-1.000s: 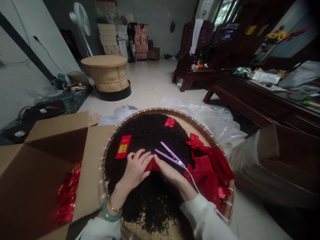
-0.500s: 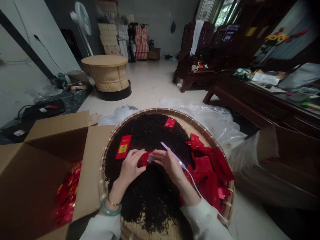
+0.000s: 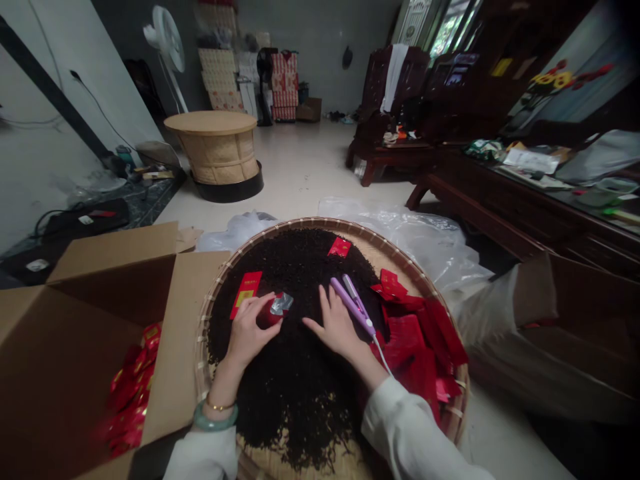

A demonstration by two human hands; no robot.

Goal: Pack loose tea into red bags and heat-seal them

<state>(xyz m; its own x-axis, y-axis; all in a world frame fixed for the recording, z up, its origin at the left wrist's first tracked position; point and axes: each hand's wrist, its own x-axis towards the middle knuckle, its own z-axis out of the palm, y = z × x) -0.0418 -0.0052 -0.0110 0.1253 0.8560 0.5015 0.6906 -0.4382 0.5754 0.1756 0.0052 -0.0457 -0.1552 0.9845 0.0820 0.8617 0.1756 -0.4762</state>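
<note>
My left hand grips a small red packet whose silvery inner side shows at its mouth. Fingers spread, my right hand is over the dark loose tea leaves and holds nothing. Right beside its fingertips lies a purple mini hair straightener with a white cord, its two arms apart. A flat red packet with a gold label rests on the leaves behind my left hand. Another small red packet lies near the far rim. All this sits in a round woven bamboo tray.
Red packets are heaped at the tray's right side. An open cardboard box on the left holds several red packets. Another open carton stands at the right. Plastic sheeting lies beyond the tray, near a dark wooden table.
My hands have moved apart. The left has drawn back leftward with the red packet, its silvery mouth now in view. The right has let go of the packet and opened beside the straightener.
</note>
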